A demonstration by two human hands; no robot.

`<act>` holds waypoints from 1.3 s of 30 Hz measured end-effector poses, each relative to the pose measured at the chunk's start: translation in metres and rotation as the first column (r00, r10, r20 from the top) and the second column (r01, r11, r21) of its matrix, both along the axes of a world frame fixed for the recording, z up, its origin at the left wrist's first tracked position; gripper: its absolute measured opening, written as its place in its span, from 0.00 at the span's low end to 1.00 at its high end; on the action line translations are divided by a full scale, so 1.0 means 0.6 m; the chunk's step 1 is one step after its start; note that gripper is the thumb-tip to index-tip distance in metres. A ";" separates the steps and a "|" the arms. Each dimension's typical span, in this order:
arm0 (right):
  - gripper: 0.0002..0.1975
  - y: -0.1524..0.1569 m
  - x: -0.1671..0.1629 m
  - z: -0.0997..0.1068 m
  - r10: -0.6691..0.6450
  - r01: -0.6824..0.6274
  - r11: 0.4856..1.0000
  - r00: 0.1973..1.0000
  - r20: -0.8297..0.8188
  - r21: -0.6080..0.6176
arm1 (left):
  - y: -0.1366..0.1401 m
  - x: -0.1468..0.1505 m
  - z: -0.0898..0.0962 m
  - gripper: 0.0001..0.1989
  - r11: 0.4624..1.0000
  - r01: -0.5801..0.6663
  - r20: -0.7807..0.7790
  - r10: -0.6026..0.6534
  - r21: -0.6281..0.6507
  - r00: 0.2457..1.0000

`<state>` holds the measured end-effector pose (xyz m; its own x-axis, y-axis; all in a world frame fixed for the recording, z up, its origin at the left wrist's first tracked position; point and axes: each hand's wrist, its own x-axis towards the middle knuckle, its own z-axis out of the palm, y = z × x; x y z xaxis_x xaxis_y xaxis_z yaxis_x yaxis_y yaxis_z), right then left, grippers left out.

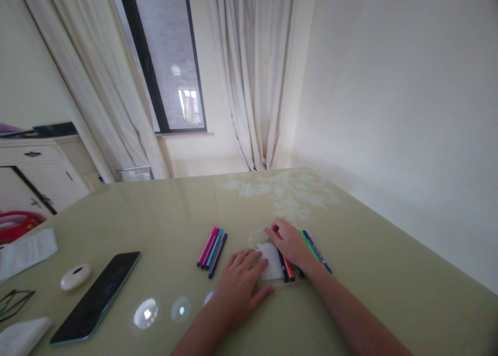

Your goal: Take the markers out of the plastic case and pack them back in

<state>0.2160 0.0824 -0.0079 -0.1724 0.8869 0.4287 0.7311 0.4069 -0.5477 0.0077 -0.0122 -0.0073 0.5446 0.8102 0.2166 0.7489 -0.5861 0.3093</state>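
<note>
A clear plastic case [254, 236] lies on the table in front of me, with a white paper [271, 260] inside it. My left hand [241, 279] rests on the case's left side, fingers stretched out and holding nothing. Curled over the far end of a red marker [288, 269] in the case is my right hand [290, 244]. A black marker [282, 270] lies alongside, and another dark end shows under my right wrist. Green [309, 245] and blue [317, 251] markers stick out right of that hand, which hides part of them. Left of the case are pink [206, 249], light blue [215, 248] and dark purple [218, 256] markers.
A phone [97, 296], a white oval case [75, 277], eyeglasses [15, 304], a white object [23, 336] and a white cloth-like sheet [29, 252] lie on the left of the glossy table [167, 221]. The wall [408, 138] borders its right side; curtains [254, 76] hang beyond.
</note>
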 end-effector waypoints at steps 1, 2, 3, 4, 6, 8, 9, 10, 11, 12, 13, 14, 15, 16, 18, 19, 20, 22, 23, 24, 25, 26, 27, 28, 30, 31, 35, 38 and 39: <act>0.16 0.000 0.000 0.002 -0.008 0.007 1.000 0.997 -0.075 -0.002 | 0.001 -0.001 -0.001 0.27 1.000 -0.004 0.001 0.004 0.003 1.000; 0.17 -0.001 0.000 0.005 -0.006 0.004 1.000 0.990 -0.143 -0.011 | 0.002 -0.002 -0.002 0.27 1.000 -0.010 0.002 0.010 0.009 1.000; 0.19 -0.002 0.000 0.009 0.005 -0.010 1.000 0.980 -0.199 -0.026 | 0.004 -0.003 -0.004 0.26 1.000 -0.016 0.002 0.016 0.016 1.000; 0.21 -0.003 0.002 0.014 0.022 -0.033 0.999 0.971 -0.239 -0.042 | 0.006 -0.005 -0.005 0.26 1.000 -0.019 0.001 0.019 0.023 1.000; 0.24 -0.005 0.008 0.023 0.037 -0.058 0.996 0.953 -0.299 -0.061 | 0.010 -0.008 -0.008 0.26 0.999 -0.015 -0.002 0.015 0.033 1.000; 0.26 -0.006 0.014 0.032 -0.018 -0.002 0.999 0.924 -0.382 -0.052 | 0.013 -0.012 -0.008 0.27 0.999 0.000 0.018 0.000 0.054 1.000; 0.26 -0.008 0.016 0.036 -0.057 0.041 0.998 0.903 -0.427 -0.047 | 0.014 -0.014 -0.007 0.29 0.997 0.006 0.037 -0.009 0.077 0.999; 0.26 -0.010 0.016 0.039 -0.086 0.074 0.996 0.883 -0.461 -0.045 | 0.015 -0.015 -0.006 0.31 0.994 0.009 0.060 -0.015 0.109 0.998; 0.26 -0.014 0.013 0.040 -0.097 0.086 0.995 0.872 -0.479 -0.046 | 0.015 -0.015 -0.004 0.32 0.989 0.006 0.082 -0.018 0.147 0.996; 0.27 -0.020 0.007 0.041 -0.089 0.072 0.996 0.872 -0.481 -0.053 | 0.013 -0.014 -0.001 0.33 0.982 -0.005 0.101 -0.014 0.189 0.995; 0.27 -0.027 -0.003 0.040 -0.063 0.035 0.997 0.881 -0.468 -0.068 | 0.012 -0.012 0.000 0.33 0.973 -0.020 0.111 -0.006 0.229 0.994; 0.27 -0.036 -0.015 0.038 -0.021 -0.022 0.996 0.891 -0.454 -0.090 | 0.010 -0.008 0.001 0.33 0.964 -0.037 0.110 0.008 0.264 0.994; 0.27 -0.045 -0.029 0.036 0.024 -0.086 0.989 0.894 -0.448 -0.120 | 0.008 -0.004 0.000 0.31 0.953 -0.064 0.102 0.035 0.295 0.994; 0.27 -0.054 -0.043 0.033 0.067 -0.153 0.976 0.887 -0.456 -0.155 | 0.007 0.000 -0.003 0.28 0.941 -0.096 0.087 0.071 0.324 0.994; 0.25 -0.066 -0.066 0.028 0.130 -0.288 0.931 0.836 -0.532 -0.224 | 0.009 0.005 -0.013 0.22 0.918 -0.146 0.039 0.141 0.368 0.989; 0.25 -0.067 -0.072 0.026 0.131 -0.338 0.905 0.798 -0.588 -0.257 | 0.013 0.005 -0.019 0.21 0.909 -0.164 0.012 0.172 0.384 0.985; 0.25 -0.066 -0.073 0.026 0.113 -0.368 0.887 0.758 -0.642 -0.279 | 0.018 0.003 -0.026 0.21 0.902 -0.180 -0.013 0.202 0.391 0.979; 0.25 -0.054 -0.059 0.028 0.032 -0.350 0.888 0.695 -0.718 -0.299 | 0.029 -0.007 -0.036 0.22 0.894 -0.229 -0.062 0.273 0.384 0.960; 0.25 -0.044 -0.045 0.029 -0.017 -0.296 0.908 0.682 -0.731 -0.298 | 0.035 -0.014 -0.040 0.23 0.889 -0.267 -0.086 0.320 0.372 0.944; 0.26 -0.034 -0.028 0.031 -0.061 -0.224 0.931 0.685 -0.726 -0.290 | 0.041 -0.022 -0.041 0.23 0.880 -0.311 -0.111 0.371 0.359 0.922; 0.26 -0.024 -0.010 0.032 -0.095 -0.142 0.952 0.706 -0.702 -0.271 | 0.045 -0.029 -0.041 0.24 0.870 -0.351 -0.140 0.418 0.345 0.898; 0.25 -0.015 0.008 0.033 -0.115 -0.068 0.967 0.740 -0.662 -0.244 | 0.048 -0.035 -0.039 0.24 0.862 -0.381 -0.170 0.453 0.334 0.875; 0.24 -0.007 0.023 0.032 -0.130 -0.003 0.977 0.785 -0.605 -0.214 | 0.050 -0.040 -0.037 0.23 0.852 -0.408 -0.193 0.483 0.328 0.854; 0.24 0.000 0.036 0.030 -0.146 0.051 0.980 0.836 -0.529 -0.191 | 0.050 -0.044 -0.034 0.22 0.841 -0.432 -0.206 0.509 0.326 0.836; 0.23 0.008 0.052 0.022 -0.161 0.114 0.982 0.924 -0.347 -0.151 | 0.048 -0.048 -0.030 0.19 0.821 -0.470 -0.204 0.545 0.324 0.813; 0.22 0.010 0.054 0.017 -0.161 0.131 0.982 0.956 -0.245 -0.134 | 0.047 -0.048 -0.028 0.19 0.813 -0.487 -0.196 0.559 0.320 0.806; 0.21 0.010 0.044 -0.001 -0.150 0.157 0.986 0.981 0.124 -0.050 | 0.046 -0.055 -0.033 0.22 0.783 -0.557 -0.178 0.612 0.276 0.771; 0.18 0.006 0.036 -0.003 -0.135 0.139 0.990 0.955 0.263 0.001 | 0.056 -0.075 -0.040 0.25 0.779 -0.584 -0.195 0.624 0.228 0.757; 0.17 0.004 0.035 -0.002 -0.134 0.136 0.991 0.949 0.286 0.014 | 0.061 -0.084 -0.041 0.26 0.783 -0.584 -0.205 0.621 0.215 0.757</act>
